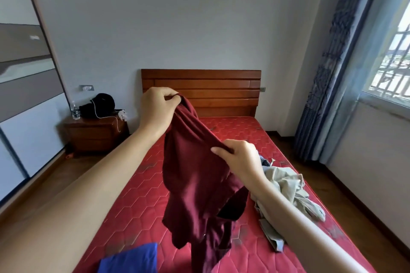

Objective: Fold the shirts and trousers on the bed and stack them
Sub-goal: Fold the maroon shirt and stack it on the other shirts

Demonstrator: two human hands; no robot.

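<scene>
A dark red shirt (197,184) hangs in the air above the red mattress (142,201). My left hand (158,108) grips its top edge up near the headboard. My right hand (241,157) pinches the same edge lower and to the right. The shirt's lower part droops down to the near end of the bed. A crumpled beige garment (290,186) lies on the right side of the mattress, with a bit of blue-grey cloth (265,162) behind my right hand. A blue garment (131,259) lies at the near left edge of the bed.
A wooden headboard (200,91) stands against the far wall. To the left is a nightstand (95,135) with a water bottle (75,111) and a black bag (101,105). A wardrobe lines the left wall. Curtains (328,86) and a window are at right.
</scene>
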